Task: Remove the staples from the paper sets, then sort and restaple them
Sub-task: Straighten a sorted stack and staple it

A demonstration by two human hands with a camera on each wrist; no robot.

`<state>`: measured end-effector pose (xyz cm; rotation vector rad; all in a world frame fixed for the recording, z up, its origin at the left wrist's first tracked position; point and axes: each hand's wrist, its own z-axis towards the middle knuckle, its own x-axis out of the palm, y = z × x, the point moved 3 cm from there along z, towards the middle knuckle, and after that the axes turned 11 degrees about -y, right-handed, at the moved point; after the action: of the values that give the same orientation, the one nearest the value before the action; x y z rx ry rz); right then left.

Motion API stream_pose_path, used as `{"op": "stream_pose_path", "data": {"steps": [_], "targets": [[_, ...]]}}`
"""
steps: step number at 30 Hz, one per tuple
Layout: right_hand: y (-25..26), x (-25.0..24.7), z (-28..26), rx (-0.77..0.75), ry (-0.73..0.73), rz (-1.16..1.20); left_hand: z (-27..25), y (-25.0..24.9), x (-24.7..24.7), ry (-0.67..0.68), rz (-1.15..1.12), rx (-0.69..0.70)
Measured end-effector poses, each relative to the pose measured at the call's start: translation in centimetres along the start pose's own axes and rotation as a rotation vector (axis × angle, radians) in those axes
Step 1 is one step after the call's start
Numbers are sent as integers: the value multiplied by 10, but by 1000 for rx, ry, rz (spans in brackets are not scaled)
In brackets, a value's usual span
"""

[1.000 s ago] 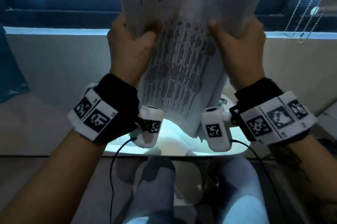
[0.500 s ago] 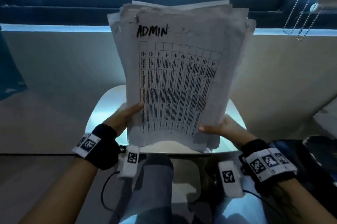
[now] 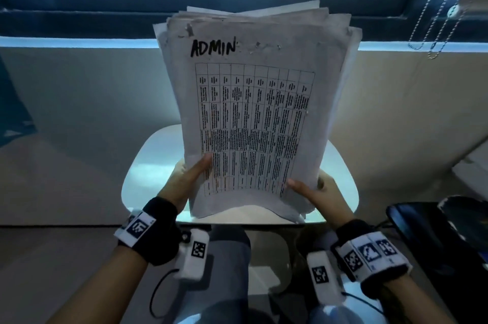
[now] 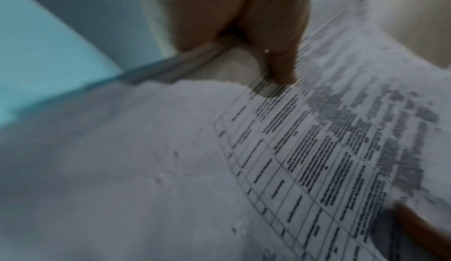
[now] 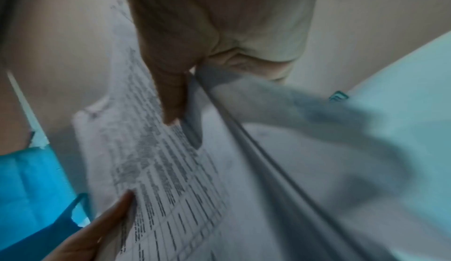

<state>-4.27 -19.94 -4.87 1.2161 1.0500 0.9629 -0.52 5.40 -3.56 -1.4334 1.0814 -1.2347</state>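
Note:
A thick stack of paper sets (image 3: pixel 253 118) stands upright in front of me, its top sheet showing a handwritten "ADMIN" and a printed table. My left hand (image 3: pixel 188 181) grips its lower left edge, thumb on the front sheet. My right hand (image 3: pixel 314 191) grips the lower right edge the same way. The left wrist view shows my thumb (image 4: pixel 275 56) pressed on the printed sheet (image 4: pixel 317 149). In the right wrist view my thumb (image 5: pixel 171 83) pinches the stack (image 5: pixel 171 168), whose layered edges show. A staple mark sits near the top left corner (image 3: pixel 188 29). No stapler or staple remover is in view.
A small white table (image 3: pixel 148 162) stands under the stack, before a beige wall with a window ledge. My knees show below. A dark object (image 3: pixel 435 234) lies at the right. Blind cords (image 3: pixel 435 23) hang at the upper right. Blue fabric (image 5: pixel 31 178) shows at the left.
The stack came down from right before my face to an upright hold over the table. Both hands slid from its upper sides to its lower corners.

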Motion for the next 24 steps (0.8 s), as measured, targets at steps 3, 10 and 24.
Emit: {"op": "stream_pose_path", "data": {"steps": [3,10,24], "targets": [[24,6,8,-37,32,-51,-1,-19,13,-44,32,92],[11,39,3,51,79,-90,-2,1,-41,-167,86,-129],[-57,56,-20,272,-135,-202,-29,34,-76,-219,109,-451]]}}
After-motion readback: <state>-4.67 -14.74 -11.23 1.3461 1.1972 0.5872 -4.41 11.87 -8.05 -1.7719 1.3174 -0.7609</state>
